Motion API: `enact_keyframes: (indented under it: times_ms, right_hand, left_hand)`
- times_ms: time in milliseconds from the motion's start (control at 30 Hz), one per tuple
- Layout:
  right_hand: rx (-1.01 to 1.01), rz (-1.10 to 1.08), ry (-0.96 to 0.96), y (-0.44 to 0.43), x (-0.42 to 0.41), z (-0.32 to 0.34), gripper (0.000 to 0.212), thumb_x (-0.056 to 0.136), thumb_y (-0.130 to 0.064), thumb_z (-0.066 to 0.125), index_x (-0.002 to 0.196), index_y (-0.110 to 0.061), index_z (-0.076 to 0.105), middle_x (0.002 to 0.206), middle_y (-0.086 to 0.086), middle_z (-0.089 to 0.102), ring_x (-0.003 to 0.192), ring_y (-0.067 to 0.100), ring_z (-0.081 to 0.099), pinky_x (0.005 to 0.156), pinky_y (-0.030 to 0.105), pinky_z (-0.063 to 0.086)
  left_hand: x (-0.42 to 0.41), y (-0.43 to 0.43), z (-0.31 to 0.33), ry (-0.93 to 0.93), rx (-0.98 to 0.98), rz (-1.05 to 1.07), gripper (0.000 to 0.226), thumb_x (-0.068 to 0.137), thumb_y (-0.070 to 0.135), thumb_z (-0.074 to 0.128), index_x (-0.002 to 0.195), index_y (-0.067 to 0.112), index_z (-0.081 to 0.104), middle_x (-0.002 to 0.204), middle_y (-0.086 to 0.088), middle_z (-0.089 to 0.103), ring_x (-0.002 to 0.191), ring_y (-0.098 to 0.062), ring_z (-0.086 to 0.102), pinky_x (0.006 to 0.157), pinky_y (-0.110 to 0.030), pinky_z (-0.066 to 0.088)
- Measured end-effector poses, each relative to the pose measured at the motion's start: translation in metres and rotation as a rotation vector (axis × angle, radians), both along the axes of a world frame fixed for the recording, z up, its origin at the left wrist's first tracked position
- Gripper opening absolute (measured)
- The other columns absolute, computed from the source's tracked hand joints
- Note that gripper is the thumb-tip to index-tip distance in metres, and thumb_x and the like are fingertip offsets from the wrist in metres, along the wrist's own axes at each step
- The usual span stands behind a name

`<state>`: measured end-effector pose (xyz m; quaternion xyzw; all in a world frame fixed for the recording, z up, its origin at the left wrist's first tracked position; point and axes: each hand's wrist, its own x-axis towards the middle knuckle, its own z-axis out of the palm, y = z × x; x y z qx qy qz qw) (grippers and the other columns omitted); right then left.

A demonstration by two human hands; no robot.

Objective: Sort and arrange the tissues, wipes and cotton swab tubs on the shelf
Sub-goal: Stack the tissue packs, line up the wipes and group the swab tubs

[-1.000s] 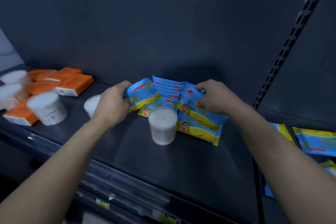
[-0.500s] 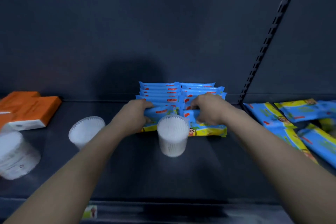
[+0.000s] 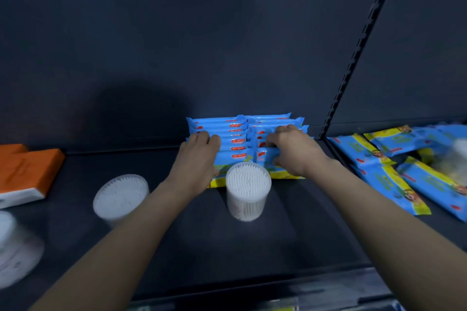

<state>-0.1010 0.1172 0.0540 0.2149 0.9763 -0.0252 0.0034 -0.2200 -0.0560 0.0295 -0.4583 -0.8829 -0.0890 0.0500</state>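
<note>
Grips two rows of blue wipe packs (image 3: 237, 134) with left hand (image 3: 199, 156) and right hand (image 3: 293, 151), fingers of each curled over the packs. Flanks a cotton swab tub (image 3: 249, 189) standing between the wrists, just nearer than both hands. Shows a second tub (image 3: 120, 197) left of the left forearm.

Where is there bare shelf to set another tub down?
Bare: the back strip between the orange tissue packs and the wipes rows; the front, before the middle tub. Crowded: loose wipes fill the right bay.
</note>
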Motion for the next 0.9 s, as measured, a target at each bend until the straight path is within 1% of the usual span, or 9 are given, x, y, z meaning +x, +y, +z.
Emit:
enact_keyframes:
  times_ms: [67, 133, 233, 367, 467, 533, 667, 767, 900]
  right_hand:
    - [0.012, 0.007, -0.008, 0.000, -0.001, 0.002, 0.036, 0.084, -0.011, 0.058, 0.119, -0.017, 0.055, 0.117, 0.004, 0.052, 0.117, 0.024, 0.041, 0.085, 0.035, 0.043]
    - [0.012, 0.014, -0.012, 0.001, -0.001, 0.003, 0.036, 0.084, -0.011, 0.057, 0.119, -0.015, 0.053, 0.117, 0.005, 0.051, 0.116, 0.025, 0.041, 0.084, 0.036, 0.044]
    - [-0.014, 0.037, -0.007, 0.003, -0.001, 0.004, 0.035, 0.083, -0.007, 0.055, 0.117, -0.013, 0.050, 0.116, 0.006, 0.052, 0.113, 0.025, 0.044, 0.083, 0.037, 0.045]
    - [-0.052, 0.074, -0.003, 0.010, 0.000, 0.009, 0.030, 0.081, -0.001, 0.050, 0.108, -0.014, 0.055, 0.112, 0.007, 0.056, 0.104, 0.026, 0.051, 0.079, 0.036, 0.047]
    - [-0.090, 0.087, 0.000, 0.015, 0.000, 0.013, 0.028, 0.079, -0.001, 0.050, 0.101, -0.017, 0.058, 0.106, 0.006, 0.061, 0.095, 0.027, 0.056, 0.071, 0.034, 0.047]
    - [-0.113, 0.098, 0.016, 0.016, -0.002, 0.016, 0.030, 0.081, -0.003, 0.051, 0.106, -0.019, 0.059, 0.108, 0.006, 0.061, 0.095, 0.027, 0.058, 0.073, 0.034, 0.049]
    - [-0.144, 0.133, 0.127, 0.015, -0.010, 0.024, 0.026, 0.086, -0.011, 0.054, 0.110, -0.020, 0.061, 0.104, 0.006, 0.063, 0.094, 0.026, 0.058, 0.075, 0.034, 0.049]
    - [-0.138, 0.190, 0.210, 0.006, -0.019, 0.032, 0.023, 0.088, -0.017, 0.054, 0.110, -0.018, 0.061, 0.103, 0.006, 0.064, 0.099, 0.029, 0.058, 0.080, 0.033, 0.047]
    - [-0.142, 0.273, 0.292, -0.017, -0.036, 0.042, 0.027, 0.090, -0.022, 0.056, 0.116, -0.015, 0.061, 0.113, 0.007, 0.063, 0.107, 0.028, 0.057, 0.088, 0.034, 0.044]
  left_hand:
    - [0.000, 0.000, -0.001, 0.049, -0.013, 0.056, 0.055, 0.077, 0.026, 0.069, 0.121, 0.011, 0.040, 0.126, -0.009, 0.039, 0.110, -0.028, 0.039, 0.089, -0.038, 0.039]
    - [0.000, 0.001, 0.000, 0.060, -0.015, 0.083, 0.059, 0.076, 0.027, 0.070, 0.124, 0.011, 0.039, 0.130, -0.011, 0.037, 0.110, -0.029, 0.037, 0.089, -0.039, 0.040]
    - [0.002, 0.005, 0.003, 0.053, -0.019, 0.087, 0.054, 0.078, 0.031, 0.067, 0.121, 0.011, 0.041, 0.128, -0.010, 0.039, 0.109, -0.027, 0.037, 0.089, -0.037, 0.039]
    - [0.007, 0.005, 0.003, 0.048, -0.027, 0.101, 0.058, 0.080, 0.038, 0.065, 0.124, 0.010, 0.039, 0.127, -0.011, 0.039, 0.109, -0.026, 0.037, 0.090, -0.036, 0.038]
    - [0.007, 0.003, 0.006, 0.005, -0.041, 0.091, 0.056, 0.080, 0.027, 0.065, 0.126, 0.009, 0.039, 0.127, -0.011, 0.039, 0.109, -0.026, 0.036, 0.093, -0.036, 0.039]
    - [0.005, 0.000, 0.010, -0.061, -0.033, 0.089, 0.054, 0.080, 0.022, 0.065, 0.127, 0.011, 0.042, 0.126, -0.009, 0.040, 0.111, -0.024, 0.036, 0.097, -0.035, 0.038]
    - [0.005, -0.008, 0.020, -0.106, 0.073, 0.115, 0.046, 0.083, 0.020, 0.064, 0.126, 0.012, 0.050, 0.124, -0.007, 0.047, 0.115, -0.024, 0.040, 0.101, -0.035, 0.035]
    - [0.007, -0.020, 0.029, -0.071, 0.226, 0.134, 0.032, 0.085, 0.017, 0.062, 0.116, 0.010, 0.057, 0.113, -0.007, 0.055, 0.109, -0.025, 0.048, 0.096, -0.038, 0.040]
    - [0.006, -0.051, 0.040, 0.000, 0.363, 0.174, 0.022, 0.087, 0.015, 0.060, 0.109, 0.011, 0.061, 0.105, -0.005, 0.060, 0.102, -0.023, 0.054, 0.090, -0.039, 0.044]
